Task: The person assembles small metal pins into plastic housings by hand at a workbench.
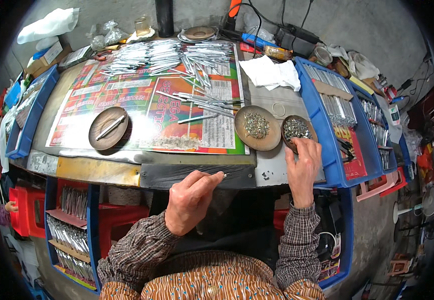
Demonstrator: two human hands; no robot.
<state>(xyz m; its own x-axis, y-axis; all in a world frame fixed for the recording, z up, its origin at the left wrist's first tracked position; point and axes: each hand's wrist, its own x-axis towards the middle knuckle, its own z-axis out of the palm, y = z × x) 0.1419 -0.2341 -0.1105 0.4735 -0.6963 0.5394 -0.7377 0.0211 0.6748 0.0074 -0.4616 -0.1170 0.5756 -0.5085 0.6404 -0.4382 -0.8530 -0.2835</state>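
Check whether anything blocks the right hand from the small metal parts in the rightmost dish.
Nothing visible does. The right hand has its fingers at the near rim of the dish, and the small metal parts lie uncovered just beyond.

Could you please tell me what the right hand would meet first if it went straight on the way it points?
Most likely the small brown dish of tiny metallic pieces; the right hand overlaps its near rim in view, though contact is unclear.

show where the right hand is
The right hand is right of centre in the head view, at the rightmost brown dish, left of the large blue tray.
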